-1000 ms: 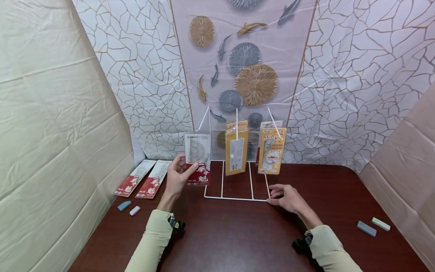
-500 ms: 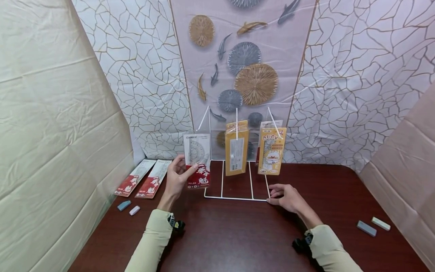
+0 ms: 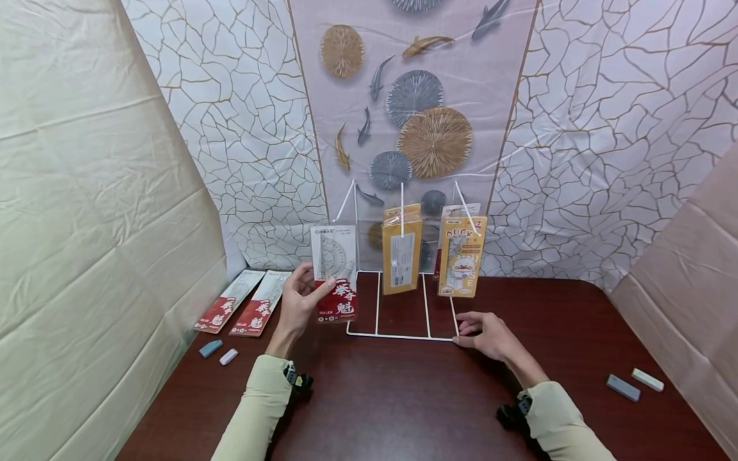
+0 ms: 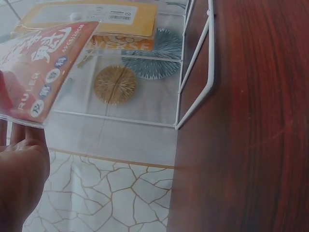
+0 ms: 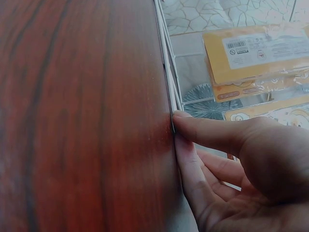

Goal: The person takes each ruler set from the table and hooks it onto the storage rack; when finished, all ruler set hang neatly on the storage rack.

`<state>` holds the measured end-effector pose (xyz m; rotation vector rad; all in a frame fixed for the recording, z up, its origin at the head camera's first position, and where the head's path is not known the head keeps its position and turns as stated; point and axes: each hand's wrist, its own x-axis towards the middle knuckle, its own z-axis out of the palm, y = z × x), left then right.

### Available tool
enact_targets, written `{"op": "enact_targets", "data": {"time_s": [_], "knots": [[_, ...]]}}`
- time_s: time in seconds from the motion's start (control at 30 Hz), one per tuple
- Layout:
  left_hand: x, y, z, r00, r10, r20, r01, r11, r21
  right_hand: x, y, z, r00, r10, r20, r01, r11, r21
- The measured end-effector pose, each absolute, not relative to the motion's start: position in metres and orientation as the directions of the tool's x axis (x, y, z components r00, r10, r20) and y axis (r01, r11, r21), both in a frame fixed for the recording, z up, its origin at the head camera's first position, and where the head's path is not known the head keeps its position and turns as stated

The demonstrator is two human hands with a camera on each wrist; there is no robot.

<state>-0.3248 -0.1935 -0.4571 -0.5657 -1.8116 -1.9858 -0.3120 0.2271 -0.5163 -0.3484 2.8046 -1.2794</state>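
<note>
My left hand (image 3: 300, 298) grips a red-and-white ruler set pack (image 3: 336, 253) between thumb and fingers. The pack hangs upright at the left hook of a white wire display rack (image 3: 403, 337); whether the hook passes through its hole is too small to tell. In the left wrist view, the pack's red lower part (image 4: 46, 67) reads "RULER". At the rack's front right corner, my right hand (image 3: 487, 336) pinches the base wire, as the right wrist view confirms with thumb and forefinger (image 5: 193, 159) meeting there. Yellow packs (image 3: 401, 256) hang on the middle hook, and a yellow duck pack (image 3: 461, 259) on the right one.
Two more ruler set packs (image 3: 262, 304) lie on the table's left. Near them are a blue eraser-like block (image 3: 210, 348) and a white one (image 3: 228, 356). A grey block (image 3: 623, 387) and a pale one (image 3: 647, 380) lie far right. Patterned cloth (image 3: 259, 128) hangs behind.
The ruler set pack has shifted slightly in the left hand and faces the camera more squarely. The right hand stays on the rack corner; hanging packs sway slightly.
</note>
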Motion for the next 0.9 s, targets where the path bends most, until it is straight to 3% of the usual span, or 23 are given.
{"op": "enact_targets", "data": {"time_s": [0.9], "knots": [[-0.351, -0.178, -0.455, -0.872, -0.091, 0.481, 0.485, -0.021, 0.874, -0.311, 0.228, -0.516, -0.978, -0.204, 0.039, -0.16, 0.62, -0.768]]}}
